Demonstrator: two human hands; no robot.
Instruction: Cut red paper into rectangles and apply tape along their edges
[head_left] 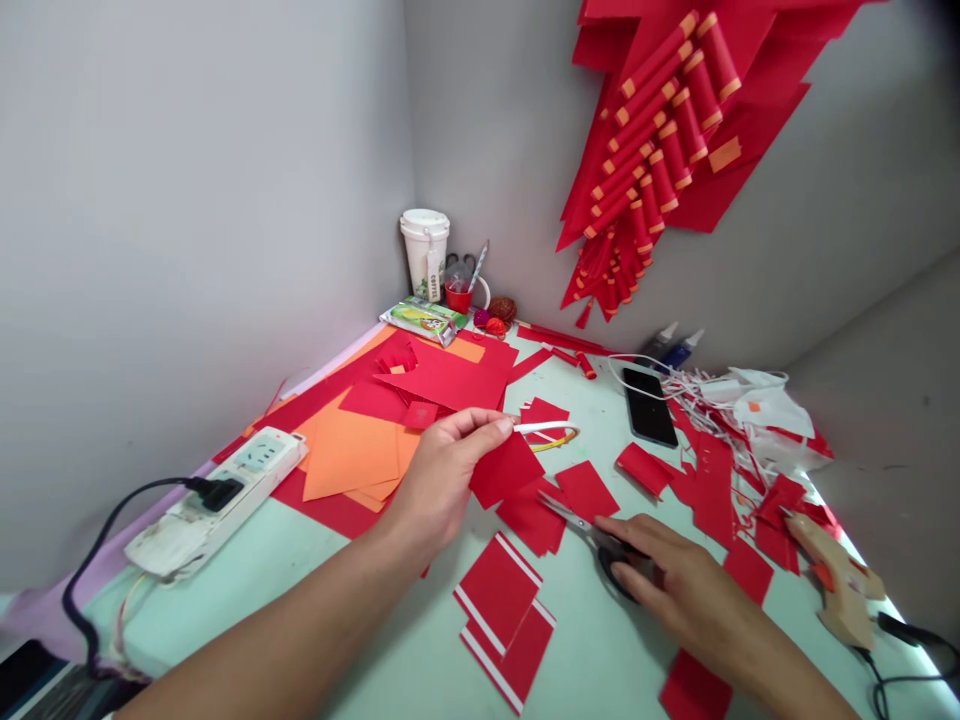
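My left hand [454,470] is closed, pinching a square of red paper [506,468] between thumb and fingers. From the same pinch sticks out a thin loop of white tape [547,427] with a yellowish inner side. My right hand [660,570] grips black-handled scissors [576,518], their blades pointing up and left, just below the held square. Under the blades lie loose red paper squares [532,520]. Nearer to me, two overlapping red squares with white strips along their edges [501,590] rest on the table.
A power strip [225,500] with a black plug lies left, near orange sheets [352,455]. A lidded cup [426,250] stands in the corner. Right are a phone [649,405], white scraps [765,405] and a glue gun [836,575]. Red paper firecrackers [652,150] hang on the wall.
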